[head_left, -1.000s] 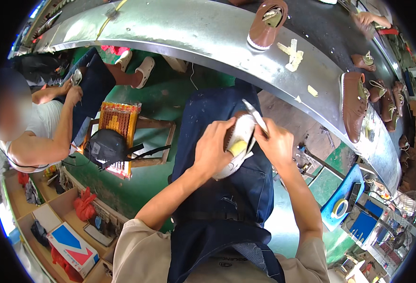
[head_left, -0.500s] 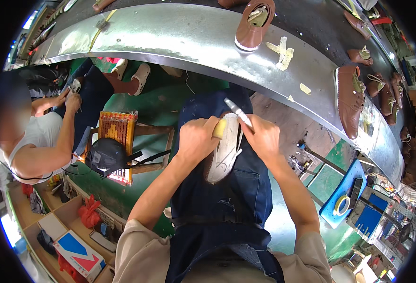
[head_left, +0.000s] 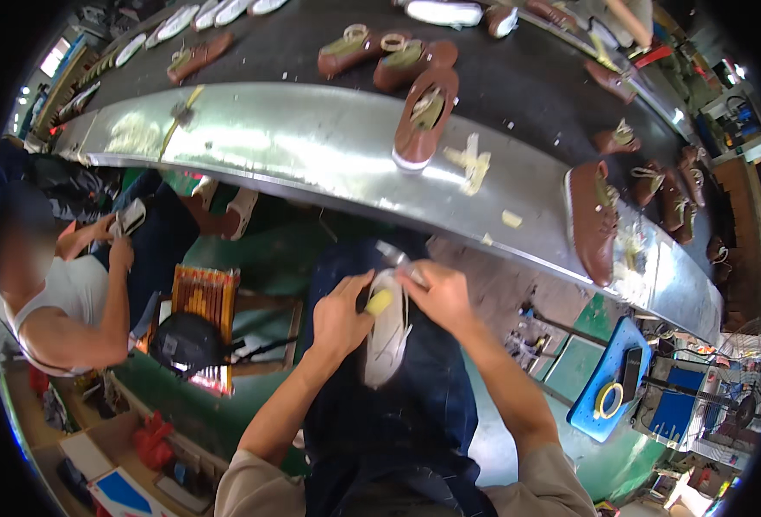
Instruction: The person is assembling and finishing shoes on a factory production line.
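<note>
One whitish shoe [head_left: 386, 345], apparently sole-up

Pale shoe [head_left: 386, 349] in left fingers [head_left: 354, 283], blurred and perhaps metal tool [head_left: 391, 252] in right fingers [head_left: 426, 277].

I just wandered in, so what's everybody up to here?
A person is working on a pale-soled shoe, held sole-up over the lap. The left hand grips its side, with a yellow piece by the thumb. The right hand holds a slim pale tool, blurred, near the shoe's far end. Brown shoes stand on the bench ahead. To the left, a co-worker handles a pale object.
</note>
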`<action>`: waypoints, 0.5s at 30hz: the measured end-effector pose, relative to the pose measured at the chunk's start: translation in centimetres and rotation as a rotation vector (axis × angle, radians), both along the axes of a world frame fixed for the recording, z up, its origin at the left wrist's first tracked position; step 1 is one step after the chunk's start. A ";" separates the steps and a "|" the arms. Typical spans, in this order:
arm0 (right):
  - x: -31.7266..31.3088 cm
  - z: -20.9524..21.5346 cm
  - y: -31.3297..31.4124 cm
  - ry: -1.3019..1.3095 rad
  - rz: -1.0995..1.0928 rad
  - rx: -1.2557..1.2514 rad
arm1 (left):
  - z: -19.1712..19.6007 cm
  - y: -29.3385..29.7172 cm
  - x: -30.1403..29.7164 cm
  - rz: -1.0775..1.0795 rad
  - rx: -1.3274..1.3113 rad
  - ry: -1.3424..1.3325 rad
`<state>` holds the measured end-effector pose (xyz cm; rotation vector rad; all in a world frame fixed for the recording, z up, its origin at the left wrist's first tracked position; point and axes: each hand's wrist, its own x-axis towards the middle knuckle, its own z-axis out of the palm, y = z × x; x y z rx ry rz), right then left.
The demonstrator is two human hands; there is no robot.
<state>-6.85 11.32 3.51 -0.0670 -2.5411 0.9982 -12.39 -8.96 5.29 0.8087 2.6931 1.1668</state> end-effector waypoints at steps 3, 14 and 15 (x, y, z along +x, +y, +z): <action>0.0 -0.9 -0.4 0.075 -0.019 0.020 | 0.1 -0.2 -0.6 -0.133 -0.138 0.181; -0.7 2.3 0.2 -0.122 -0.039 0.096 | -0.2 2.0 0.2 0.103 0.042 -0.012; -0.8 2.0 0.3 -0.139 -0.058 0.093 | 0.4 2.1 0.3 0.080 0.110 -0.145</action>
